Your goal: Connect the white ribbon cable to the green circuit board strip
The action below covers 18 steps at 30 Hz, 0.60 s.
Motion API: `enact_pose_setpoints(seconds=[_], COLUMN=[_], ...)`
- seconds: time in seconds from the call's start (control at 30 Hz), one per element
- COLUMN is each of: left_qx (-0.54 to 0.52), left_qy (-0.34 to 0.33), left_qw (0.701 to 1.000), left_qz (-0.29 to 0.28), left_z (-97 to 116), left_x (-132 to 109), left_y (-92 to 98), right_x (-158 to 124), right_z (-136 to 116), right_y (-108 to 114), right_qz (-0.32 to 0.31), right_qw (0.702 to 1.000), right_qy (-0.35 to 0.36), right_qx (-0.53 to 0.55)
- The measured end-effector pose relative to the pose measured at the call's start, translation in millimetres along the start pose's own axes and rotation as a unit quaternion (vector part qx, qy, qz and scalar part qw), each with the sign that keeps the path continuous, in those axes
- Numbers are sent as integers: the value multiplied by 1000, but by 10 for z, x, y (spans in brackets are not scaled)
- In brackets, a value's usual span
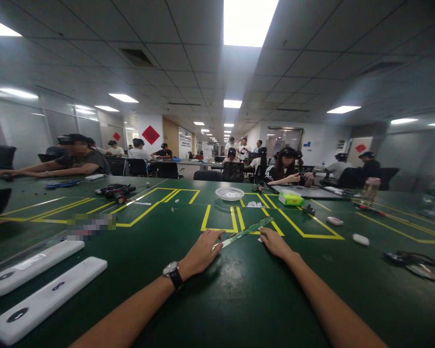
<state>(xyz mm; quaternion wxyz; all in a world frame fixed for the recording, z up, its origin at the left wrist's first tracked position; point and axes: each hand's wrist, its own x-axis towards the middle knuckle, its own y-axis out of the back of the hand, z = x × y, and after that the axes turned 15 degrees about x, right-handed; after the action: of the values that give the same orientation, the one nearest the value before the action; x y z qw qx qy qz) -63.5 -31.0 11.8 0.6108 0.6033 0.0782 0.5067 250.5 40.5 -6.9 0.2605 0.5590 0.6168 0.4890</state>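
Note:
A long, narrow green circuit board (247, 231) slants across the middle of the view, its far end pointing up and right. My left hand (203, 250), with a watch (173, 274) on the wrist, is closed on the board's near left end; thumb and fingers lie on either side of it. My right hand (276, 243) is beside the far end, palm down, its fingers loosely bent and the tips by the board's lower edge. Whether those fingertips touch the board cannot be made out. A white woven basket (229, 194) stands beyond the board on the green table (232, 299).
Two long white cases (54, 295) lie at the left. Dark cabled tools (116, 192) are farther back. A green-yellow tissue pack (291, 198), a white mouse-like object (360, 239) and a coiled black cable (413, 261) lie at the right. People sit across the table.

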Motion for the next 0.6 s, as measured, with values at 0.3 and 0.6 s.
enact_pose_setpoints(seconds=[0.3, 0.6], left_qx=[56, 83], left_qy=[-10, -19], left_qw=[998, 996], left_qz=[-25, -28], left_z=[-31, 3], left_x=[-9, -17], left_y=[-45, -27], right_x=[10, -24], right_z=[115, 121], right_y=[24, 81], right_qz=[13, 42], right_qw=[999, 995], right_qy=[-39, -86], right_qx=[-21, -25])
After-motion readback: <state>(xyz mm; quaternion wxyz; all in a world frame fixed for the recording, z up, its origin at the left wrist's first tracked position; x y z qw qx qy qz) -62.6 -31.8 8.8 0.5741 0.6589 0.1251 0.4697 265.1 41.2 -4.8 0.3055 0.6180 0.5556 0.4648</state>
